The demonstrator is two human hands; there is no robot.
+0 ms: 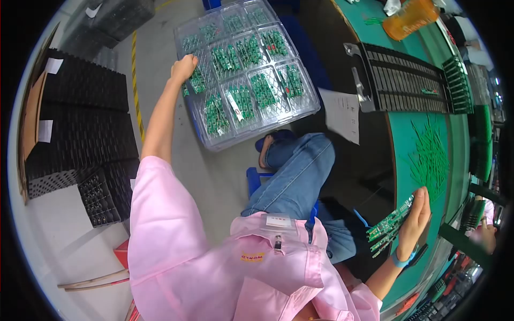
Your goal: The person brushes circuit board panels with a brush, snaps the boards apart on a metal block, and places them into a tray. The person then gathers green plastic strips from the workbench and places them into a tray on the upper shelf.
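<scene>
Fingers (422,199) of the right hand (415,222) pinch boards (390,222), long axes slanting leftward. The left hand (184,68), nearer the tray (257,127), curls at its edge, grip unclear.

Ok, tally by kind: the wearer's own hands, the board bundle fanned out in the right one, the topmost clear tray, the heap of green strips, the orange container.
Hands (left hand, right hand): 2
Board bundle: 1
Clear tray, topmost: 1
Strip heap: 1
Orange container: 1
Total: 6
</scene>
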